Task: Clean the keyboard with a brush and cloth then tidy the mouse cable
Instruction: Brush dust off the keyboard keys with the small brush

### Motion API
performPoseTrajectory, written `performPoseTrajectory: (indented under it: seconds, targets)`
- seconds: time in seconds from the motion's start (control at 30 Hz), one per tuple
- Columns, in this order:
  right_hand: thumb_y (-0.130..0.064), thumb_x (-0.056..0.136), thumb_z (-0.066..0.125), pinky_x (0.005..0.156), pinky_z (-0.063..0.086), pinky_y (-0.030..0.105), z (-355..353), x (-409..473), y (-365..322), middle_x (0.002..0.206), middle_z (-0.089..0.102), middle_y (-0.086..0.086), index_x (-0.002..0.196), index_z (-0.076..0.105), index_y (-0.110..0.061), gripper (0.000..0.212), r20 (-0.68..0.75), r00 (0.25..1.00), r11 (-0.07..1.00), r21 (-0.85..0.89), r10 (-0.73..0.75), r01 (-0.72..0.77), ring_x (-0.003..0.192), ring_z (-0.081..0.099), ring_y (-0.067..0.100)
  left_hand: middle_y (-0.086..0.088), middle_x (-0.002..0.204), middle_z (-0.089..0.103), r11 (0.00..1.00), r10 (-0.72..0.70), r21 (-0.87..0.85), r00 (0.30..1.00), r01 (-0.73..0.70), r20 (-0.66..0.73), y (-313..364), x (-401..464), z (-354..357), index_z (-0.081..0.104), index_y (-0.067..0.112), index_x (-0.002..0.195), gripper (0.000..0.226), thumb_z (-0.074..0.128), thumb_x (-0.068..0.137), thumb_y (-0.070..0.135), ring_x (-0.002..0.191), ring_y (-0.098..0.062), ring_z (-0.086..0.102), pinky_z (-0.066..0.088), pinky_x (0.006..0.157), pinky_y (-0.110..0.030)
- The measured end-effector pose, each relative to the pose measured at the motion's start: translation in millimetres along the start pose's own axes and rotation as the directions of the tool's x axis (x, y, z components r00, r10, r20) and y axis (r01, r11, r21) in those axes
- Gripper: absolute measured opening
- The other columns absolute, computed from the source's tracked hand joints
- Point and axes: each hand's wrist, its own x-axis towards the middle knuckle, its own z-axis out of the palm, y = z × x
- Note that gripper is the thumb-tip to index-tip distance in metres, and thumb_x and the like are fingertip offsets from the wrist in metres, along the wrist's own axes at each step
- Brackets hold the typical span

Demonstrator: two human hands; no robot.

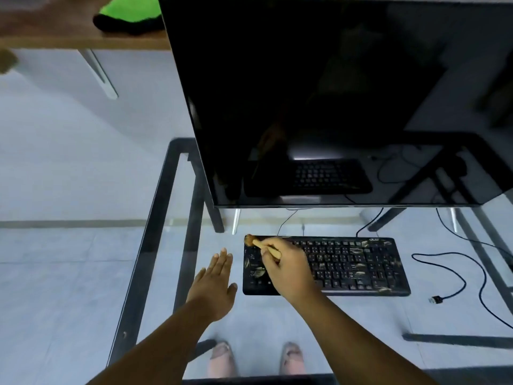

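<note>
A black keyboard (358, 265), speckled with pale debris, lies flat on the glass desk (155, 218). My right hand (288, 268) is over its left end, shut on a small wooden-handled brush (259, 243) whose bristle head touches the keyboard's far left corner. My left hand (215, 284) hovers flat with fingers spread, just left of the keyboard and holding nothing. A loose black cable (469, 276) with a USB plug (435, 299) snakes on the glass to the right of the keyboard. No mouse or cloth is visible near the keyboard.
A large dark monitor (319, 101) stands right behind the keyboard, its lower edge close to it. Other thin cables (369, 222) run under the monitor. A green and black object (127, 15) rests on a wooden table at the far left. My feet show through the glass.
</note>
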Motion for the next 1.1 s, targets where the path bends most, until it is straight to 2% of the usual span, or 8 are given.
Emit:
performPoseTrajectory:
  seconds: [0.17, 0.33, 0.47, 0.6, 0.77, 0.9, 1.03, 1.1]
  targets:
    - [-0.018, 0.088, 0.060, 0.054, 0.036, 0.020, -2.5, -6.0, 14.3, 0.077, 0.069, -0.001, 0.098, 0.068, -0.014, 0.013, -0.235, 0.967, 0.979, -0.152, 0.097, -0.135, 0.058, 0.055, 0.010, 0.003, 0.158, -0.027, 0.998, -0.009, 0.061, 1.000, 0.008, 0.011, -0.8, 1.9, 4.1, -0.018, 0.019, 0.152, 0.074, 0.031, 0.101, 0.040, 0.148, -0.016, -0.017, 0.003, 0.121, -0.036]
    - [-0.016, 0.089, 0.062, 0.049, 0.030, 0.005, 3.6, -13.3, 0.9, 0.081, 0.069, -0.012, 0.097, 0.069, -0.015, 0.011, 0.010, 1.000, 0.999, -0.041, 0.012, -0.011, 0.050, 0.051, -0.004, 0.001, 0.157, -0.029, 0.994, -0.017, 0.104, 0.999, 0.014, 0.035, 1.4, 3.7, 3.9, -0.019, 0.016, 0.151, 0.072, 0.028, 0.102, 0.040, 0.148, -0.017, -0.018, 0.002, 0.121, -0.037]
    - [-0.015, 0.087, 0.061, 0.052, 0.035, 0.017, -5.7, -11.9, 14.5, 0.079, 0.069, -0.001, 0.094, 0.067, -0.014, 0.009, -0.228, 0.970, 0.979, -0.167, 0.081, -0.121, 0.056, 0.052, 0.007, 0.001, 0.157, -0.029, 0.994, -0.019, 0.109, 0.999, 0.014, 0.042, 1.2, 4.1, 3.6, -0.019, 0.017, 0.152, 0.072, 0.027, 0.102, 0.040, 0.148, -0.017, -0.018, 0.002, 0.121, -0.037]
    - [-0.013, 0.088, 0.063, 0.043, 0.030, 0.009, -10.1, -18.0, 8.3, 0.078, 0.067, -0.019, 0.093, 0.069, -0.013, 0.007, 0.011, 0.998, 0.998, -0.010, 0.064, -0.064, 0.043, 0.049, 0.001, 0.001, 0.156, -0.030, 0.993, -0.008, 0.114, 0.999, 0.004, 0.033, 0.4, 3.3, 3.9, -0.019, 0.017, 0.152, 0.072, 0.027, 0.102, 0.041, 0.148, -0.018, -0.017, 0.002, 0.120, -0.036]
    - [-0.016, 0.086, 0.062, 0.047, 0.035, 0.019, -21.4, -13.8, 22.2, 0.073, 0.068, -0.006, 0.090, 0.067, -0.018, 0.008, -0.245, 0.956, 0.978, -0.091, 0.161, -0.188, 0.050, 0.051, 0.006, 0.001, 0.159, -0.024, 0.997, -0.003, 0.074, 1.000, 0.002, 0.004, -0.9, 2.6, 3.6, -0.014, 0.017, 0.154, 0.073, 0.032, 0.101, 0.041, 0.149, -0.018, -0.013, 0.006, 0.121, -0.036]
    - [-0.016, 0.089, 0.064, 0.042, 0.029, 0.012, -23.4, -8.4, 19.6, 0.070, 0.066, -0.007, 0.096, 0.069, -0.017, 0.009, -0.049, 0.994, 0.990, -0.092, 0.100, -0.104, 0.044, 0.046, 0.004, 0.001, 0.160, -0.021, 0.999, -0.003, 0.045, 1.000, 0.004, -0.021, -1.1, 3.3, 4.8, -0.011, 0.018, 0.154, 0.074, 0.034, 0.100, 0.041, 0.150, -0.018, -0.012, 0.007, 0.122, -0.036]
    - [-0.016, 0.090, 0.061, 0.044, 0.032, 0.016, -32.5, -9.4, 28.1, 0.074, 0.068, -0.003, 0.096, 0.067, -0.016, 0.008, -0.244, 0.950, 0.967, -0.112, 0.197, -0.229, 0.048, 0.050, 0.008, 0.001, 0.163, -0.015, 1.000, -0.020, 0.014, 0.999, 0.020, -0.048, 1.0, 4.7, 3.7, -0.005, 0.018, 0.156, 0.076, 0.040, 0.098, 0.041, 0.150, -0.018, -0.007, 0.010, 0.122, -0.037]
    - [-0.013, 0.090, 0.062, 0.040, 0.033, 0.020, -35.5, -14.1, 26.1, 0.065, 0.066, -0.004, 0.094, 0.068, -0.018, 0.008, -0.148, 0.968, 0.979, 0.012, 0.203, -0.203, 0.041, 0.046, 0.007, 0.002, 0.164, -0.009, 0.999, -0.052, -0.006, 0.997, 0.052, -0.059, 4.0, 5.2, 0.3, -0.001, 0.020, 0.156, 0.077, 0.044, 0.096, 0.040, 0.151, -0.018, -0.003, 0.010, 0.122, -0.039]
